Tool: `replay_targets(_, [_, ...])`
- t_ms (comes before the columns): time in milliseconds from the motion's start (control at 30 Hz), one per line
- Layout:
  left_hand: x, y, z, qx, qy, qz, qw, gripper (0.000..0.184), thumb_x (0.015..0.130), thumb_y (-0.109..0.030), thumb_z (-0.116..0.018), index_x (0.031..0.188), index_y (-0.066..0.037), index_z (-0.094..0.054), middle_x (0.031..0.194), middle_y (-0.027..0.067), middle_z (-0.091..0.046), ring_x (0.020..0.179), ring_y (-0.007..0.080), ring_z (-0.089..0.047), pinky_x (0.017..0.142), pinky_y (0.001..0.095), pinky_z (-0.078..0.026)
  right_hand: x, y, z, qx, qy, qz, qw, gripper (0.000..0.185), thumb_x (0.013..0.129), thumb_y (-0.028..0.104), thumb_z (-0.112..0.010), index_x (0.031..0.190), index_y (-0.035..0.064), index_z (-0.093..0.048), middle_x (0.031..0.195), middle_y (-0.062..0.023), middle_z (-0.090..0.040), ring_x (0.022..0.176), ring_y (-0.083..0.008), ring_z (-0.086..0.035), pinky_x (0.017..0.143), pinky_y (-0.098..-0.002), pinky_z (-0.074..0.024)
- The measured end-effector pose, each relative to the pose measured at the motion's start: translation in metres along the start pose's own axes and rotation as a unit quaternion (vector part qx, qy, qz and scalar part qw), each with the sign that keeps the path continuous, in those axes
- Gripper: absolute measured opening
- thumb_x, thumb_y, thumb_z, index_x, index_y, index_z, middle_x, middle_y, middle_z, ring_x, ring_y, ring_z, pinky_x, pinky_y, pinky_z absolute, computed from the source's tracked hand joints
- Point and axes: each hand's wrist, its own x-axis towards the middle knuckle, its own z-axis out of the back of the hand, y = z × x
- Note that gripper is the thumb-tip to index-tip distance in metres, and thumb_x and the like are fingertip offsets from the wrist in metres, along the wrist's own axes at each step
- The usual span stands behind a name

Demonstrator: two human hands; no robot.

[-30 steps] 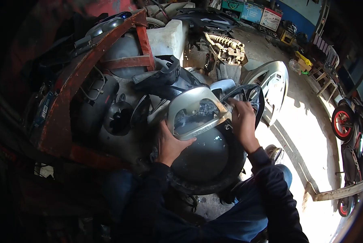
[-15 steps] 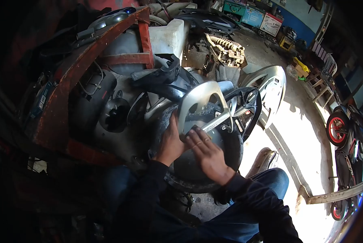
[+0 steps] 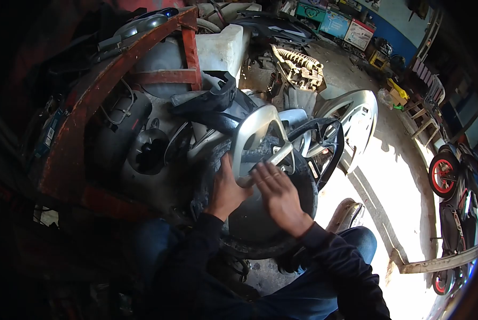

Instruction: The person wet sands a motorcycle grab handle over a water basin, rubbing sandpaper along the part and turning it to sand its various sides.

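My left hand (image 3: 228, 190) is closed around the lower end of a silver motorcycle grab rail (image 3: 242, 132), thumb up along its edge. The rail is tilted upright, its open loop facing me. My right hand (image 3: 278, 196) lies against the lower part of the rail, fingers straight and pressed together; what is under the fingertips is hidden. Both hands are above a round black tub (image 3: 233, 246) between my knees. Behind the rail rests a black spoked part (image 3: 332, 154), with a larger silver curved part (image 3: 371, 114) beyond it.
A red metal frame (image 3: 90, 106) stands at left, beside a dark cylinder (image 3: 123, 120). Black plastic fairing pieces (image 3: 212, 106) lie behind the tub. A spring and engine part (image 3: 303, 66) sits further back. A wooden beam (image 3: 441, 261) and motorcycles (image 3: 457, 197) are at right.
The grab rail has turned and tipped slightly, its cross arm now pointing more upward. My right hand has shifted a little to the right and lower along it. My left hand keeps its grip.
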Motion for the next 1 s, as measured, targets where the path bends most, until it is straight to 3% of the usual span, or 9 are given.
replay_targets(133, [-0.007,-0.001,-0.004,0.048,-0.019,-0.014,0.999,0.089,0.063,-0.007,-0.079,0.138,0.002,-0.030,0.119,0.0297,-0.058,0.110,0.0471,-0.058,0.090,0.0477,-0.050,0.009,-0.044,-0.001,-0.011,-0.010,-0.094,0.995,0.039,0.078,0.000,-0.056,0.116,-0.0026,-0.064,0.123,-0.0207,-0.064,0.123,-0.0357,-0.056,0.106,-0.0433,-0.0440])
replay_targets(300, [-0.003,-0.004,-0.002,-0.035,0.002,-0.028,0.999,0.088,0.064,-0.006,-0.079,0.137,0.004,-0.030,0.121,0.0303,-0.056,0.111,0.0470,-0.058,0.092,0.0475,-0.050,-0.001,-0.001,0.003,-0.008,0.005,0.012,1.000,0.042,0.077,0.000,-0.057,0.118,-0.0023,-0.064,0.125,-0.0204,-0.063,0.122,-0.0359,-0.057,0.106,-0.0434,-0.0439])
replay_targets(433, [-0.007,-0.005,-0.002,0.049,-0.002,-0.003,0.999,0.087,0.064,-0.005,-0.078,0.136,0.002,-0.030,0.119,0.0298,-0.057,0.111,0.0468,-0.058,0.091,0.0472,-0.050,0.006,-0.043,0.002,-0.027,0.000,-0.094,0.995,0.040,0.078,0.004,-0.057,0.117,-0.0026,-0.064,0.124,-0.0190,-0.063,0.117,-0.0350,-0.060,0.103,-0.0437,-0.0469])
replay_targets(500, [-0.003,-0.005,-0.004,0.016,-0.002,-0.007,1.000,0.086,0.064,-0.005,-0.078,0.136,0.002,-0.030,0.119,0.0301,-0.057,0.112,0.0470,-0.057,0.092,0.0476,-0.049,-0.001,-0.012,-0.002,-0.026,-0.011,0.028,0.999,0.037,0.079,0.002,-0.056,0.114,-0.0039,-0.064,0.122,-0.0204,-0.063,0.116,-0.0362,-0.060,0.100,-0.0435,-0.0480])
replay_targets(567, [-0.002,-0.006,-0.004,0.006,0.005,0.002,1.000,0.087,0.064,-0.006,-0.078,0.136,0.002,-0.030,0.119,0.0305,-0.057,0.112,0.0470,-0.057,0.093,0.0479,-0.049,-0.003,-0.009,-0.003,-0.012,-0.021,0.034,0.999,0.036,0.079,0.002,-0.056,0.114,-0.0030,-0.064,0.122,-0.0204,-0.063,0.116,-0.0363,-0.060,0.101,-0.0434,-0.0477])
replay_targets(667, [-0.005,-0.004,-0.006,0.018,0.013,0.023,0.999,0.088,0.063,-0.007,-0.079,0.136,0.001,-0.030,0.122,0.0276,-0.056,0.115,0.0451,-0.056,0.095,0.0470,-0.047,0.002,-0.068,-0.020,0.006,-0.033,-0.109,0.993,0.040,0.078,0.001,-0.058,0.118,-0.0003,-0.064,0.121,-0.0181,-0.065,0.120,-0.0343,-0.059,0.104,-0.0434,-0.0461])
replay_targets(800, [-0.005,-0.002,-0.006,-0.007,0.021,0.024,0.999,0.089,0.062,-0.007,-0.079,0.136,0.000,-0.031,0.126,0.0227,-0.056,0.117,0.0431,-0.055,0.095,0.0457,-0.047,-0.010,-0.033,-0.018,0.029,-0.050,-0.030,0.998,0.038,0.079,-0.007,-0.055,0.113,0.0006,-0.066,0.120,-0.0205,-0.065,0.117,-0.0361,-0.061,0.101,-0.0416,-0.0489])
replay_targets(900, [-0.006,0.000,-0.008,0.044,0.009,0.027,0.999,0.089,0.062,-0.007,-0.079,0.136,-0.001,-0.031,0.124,0.0225,-0.056,0.115,0.0428,-0.056,0.094,0.0449,-0.048,0.003,-0.090,-0.028,0.108,-0.023,-0.219,0.970,0.037,0.082,-0.006,-0.052,0.116,-0.0006,-0.064,0.123,-0.0204,-0.064,0.116,-0.0374,-0.060,0.099,-0.0423,-0.0501])
replay_targets(1000, [-0.009,0.003,-0.003,0.034,0.008,0.014,0.999,0.089,0.061,-0.008,-0.079,0.136,-0.001,-0.031,0.124,0.0227,-0.056,0.114,0.0425,-0.057,0.093,0.0447,-0.048,-0.005,-0.075,-0.026,0.041,-0.057,-0.127,0.989,0.035,0.085,-0.003,-0.050,0.117,-0.0011,-0.064,0.122,-0.0204,-0.064,0.111,-0.0380,-0.063,0.095,-0.0421,-0.0518])
